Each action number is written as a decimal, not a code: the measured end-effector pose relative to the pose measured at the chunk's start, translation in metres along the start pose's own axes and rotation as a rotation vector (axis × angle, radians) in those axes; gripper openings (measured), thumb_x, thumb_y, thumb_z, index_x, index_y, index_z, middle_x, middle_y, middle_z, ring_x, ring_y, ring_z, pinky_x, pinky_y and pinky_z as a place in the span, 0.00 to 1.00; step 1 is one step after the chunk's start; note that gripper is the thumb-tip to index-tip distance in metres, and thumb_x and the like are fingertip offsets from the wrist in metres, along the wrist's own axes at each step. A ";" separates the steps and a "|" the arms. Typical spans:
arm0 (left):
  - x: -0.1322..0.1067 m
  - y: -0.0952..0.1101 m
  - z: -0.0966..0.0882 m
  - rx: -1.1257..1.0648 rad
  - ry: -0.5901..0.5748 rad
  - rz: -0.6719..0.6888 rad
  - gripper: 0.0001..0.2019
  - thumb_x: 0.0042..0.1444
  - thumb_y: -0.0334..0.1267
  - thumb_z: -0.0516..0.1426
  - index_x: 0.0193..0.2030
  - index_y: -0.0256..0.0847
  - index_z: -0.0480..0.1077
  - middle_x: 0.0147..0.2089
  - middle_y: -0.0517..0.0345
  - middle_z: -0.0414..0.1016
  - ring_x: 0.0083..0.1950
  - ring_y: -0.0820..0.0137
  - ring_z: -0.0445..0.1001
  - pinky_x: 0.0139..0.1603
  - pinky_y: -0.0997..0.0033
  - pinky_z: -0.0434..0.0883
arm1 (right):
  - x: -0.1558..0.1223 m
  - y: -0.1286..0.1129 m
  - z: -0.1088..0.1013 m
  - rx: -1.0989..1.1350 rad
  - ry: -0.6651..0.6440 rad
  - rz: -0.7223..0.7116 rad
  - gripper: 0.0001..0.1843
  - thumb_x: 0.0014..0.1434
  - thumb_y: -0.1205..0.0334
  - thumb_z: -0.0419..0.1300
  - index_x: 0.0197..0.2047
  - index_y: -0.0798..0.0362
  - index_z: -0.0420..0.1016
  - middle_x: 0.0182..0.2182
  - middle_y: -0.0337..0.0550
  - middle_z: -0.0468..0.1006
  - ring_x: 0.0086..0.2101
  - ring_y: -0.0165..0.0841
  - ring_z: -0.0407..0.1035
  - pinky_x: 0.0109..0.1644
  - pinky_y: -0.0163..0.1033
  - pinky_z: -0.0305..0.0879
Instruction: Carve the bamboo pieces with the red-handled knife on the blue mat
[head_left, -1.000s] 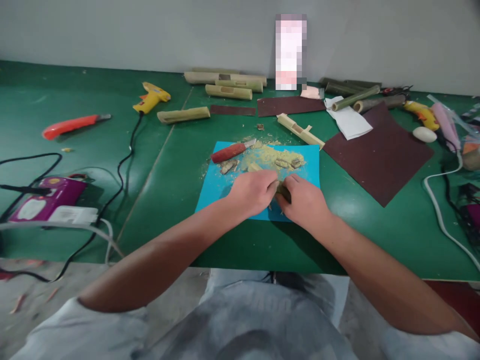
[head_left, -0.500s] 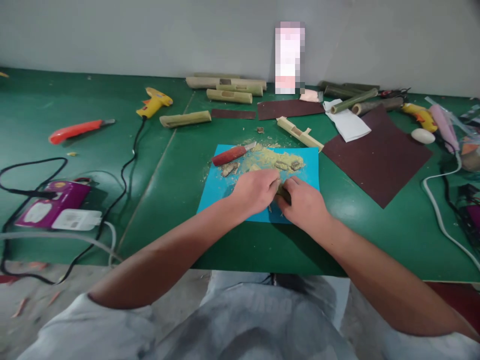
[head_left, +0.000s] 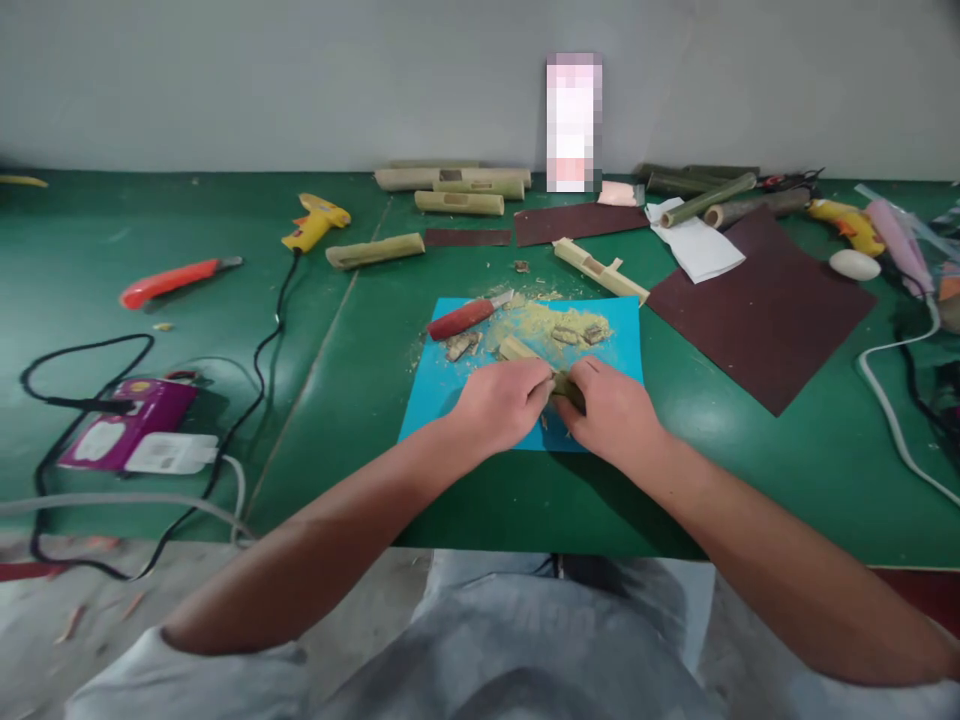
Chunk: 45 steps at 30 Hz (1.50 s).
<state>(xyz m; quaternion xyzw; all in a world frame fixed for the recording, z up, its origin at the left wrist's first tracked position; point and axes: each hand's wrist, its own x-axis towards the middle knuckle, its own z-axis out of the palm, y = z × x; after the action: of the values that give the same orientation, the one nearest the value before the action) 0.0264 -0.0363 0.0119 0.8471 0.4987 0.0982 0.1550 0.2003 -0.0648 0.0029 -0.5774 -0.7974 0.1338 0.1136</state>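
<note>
Slightly lower in the frame than half a second ago, my left hand [head_left: 501, 402] and right hand [head_left: 619, 408] sit nearer the bottom edge of the blue sheet [head_left: 433, 385]. Each grip is closed on the bamboo piece [head_left: 562, 385] near the frame's centre. Above it, shavings [head_left: 534, 322] spread beside a red-handled knife [head_left: 459, 320].

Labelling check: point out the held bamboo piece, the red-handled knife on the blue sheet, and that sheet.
Held bamboo piece [head_left: 562, 384], head view: exposed greenish surface.
Knife [head_left: 460, 320], head view: red handle.
Blue sheet [head_left: 436, 388], head view: bare left part.
</note>
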 end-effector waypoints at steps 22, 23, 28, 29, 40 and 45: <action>0.002 -0.003 0.002 -0.020 0.034 0.050 0.12 0.65 0.36 0.49 0.31 0.40 0.68 0.31 0.55 0.73 0.33 0.68 0.70 0.32 0.68 0.59 | -0.001 -0.001 0.002 -0.026 0.007 -0.020 0.09 0.67 0.58 0.54 0.40 0.53 0.72 0.40 0.48 0.76 0.36 0.36 0.68 0.34 0.41 0.50; 0.004 -0.003 0.003 -0.018 0.040 0.047 0.12 0.65 0.36 0.49 0.31 0.40 0.68 0.31 0.54 0.73 0.33 0.68 0.70 0.31 0.68 0.59 | -0.001 -0.001 0.002 -0.028 0.013 -0.027 0.09 0.67 0.58 0.54 0.41 0.54 0.72 0.40 0.48 0.76 0.36 0.36 0.68 0.34 0.41 0.49; 0.008 -0.001 0.003 0.011 0.054 0.069 0.13 0.65 0.35 0.49 0.30 0.40 0.68 0.31 0.54 0.73 0.33 0.68 0.69 0.31 0.68 0.58 | -0.001 -0.001 0.002 -0.024 0.010 -0.001 0.10 0.67 0.58 0.54 0.41 0.54 0.72 0.39 0.48 0.77 0.36 0.36 0.67 0.33 0.41 0.48; 0.006 -0.002 0.002 0.011 0.048 0.071 0.13 0.65 0.36 0.49 0.31 0.40 0.68 0.31 0.54 0.74 0.33 0.68 0.69 0.31 0.68 0.58 | -0.001 -0.001 0.002 -0.024 0.008 0.005 0.10 0.67 0.58 0.54 0.40 0.54 0.72 0.39 0.48 0.77 0.36 0.36 0.67 0.33 0.41 0.48; 0.009 -0.005 0.002 -0.029 0.018 0.071 0.11 0.65 0.34 0.51 0.31 0.40 0.70 0.32 0.55 0.74 0.34 0.68 0.71 0.32 0.69 0.60 | -0.001 -0.001 0.005 -0.033 0.016 -0.017 0.10 0.68 0.58 0.54 0.41 0.54 0.72 0.40 0.49 0.76 0.37 0.37 0.67 0.33 0.41 0.48; 0.009 -0.003 0.003 -0.018 0.054 0.059 0.12 0.65 0.35 0.51 0.31 0.40 0.69 0.31 0.55 0.74 0.33 0.68 0.71 0.31 0.68 0.61 | -0.002 -0.002 0.003 -0.066 0.017 -0.049 0.11 0.68 0.58 0.53 0.43 0.55 0.72 0.40 0.50 0.76 0.37 0.38 0.68 0.34 0.42 0.48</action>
<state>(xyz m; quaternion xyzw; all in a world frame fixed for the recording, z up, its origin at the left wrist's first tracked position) 0.0292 -0.0281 0.0087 0.8572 0.4765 0.1298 0.1461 0.1980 -0.0672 0.0005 -0.5623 -0.8142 0.0995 0.1046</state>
